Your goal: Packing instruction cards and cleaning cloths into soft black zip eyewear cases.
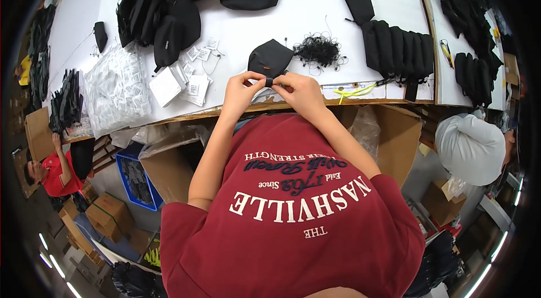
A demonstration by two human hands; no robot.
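A black fabric pouch (269, 57) with a small orange tab lies at the table's front edge, its narrow end toward me. My left hand (243, 90) pinches this narrow end from the left, thumb and forefinger together. From the right, my right hand (300, 93) pinches the same end, which looks like a short black strap or loop. The fingertips of both hands nearly meet there. Just right of the pouch is a tangled heap of thin black cords (318, 50). White paper tags (194, 87) are spread to the left of my left hand.
Black pouches (152, 16) pile up at the back left, and a row of them (397, 53) stands at right. A clear bag of white tags (118, 89) sits at left. Yellow-green cord (355, 92) lies by the front edge. Another person (56, 171) is at far left.
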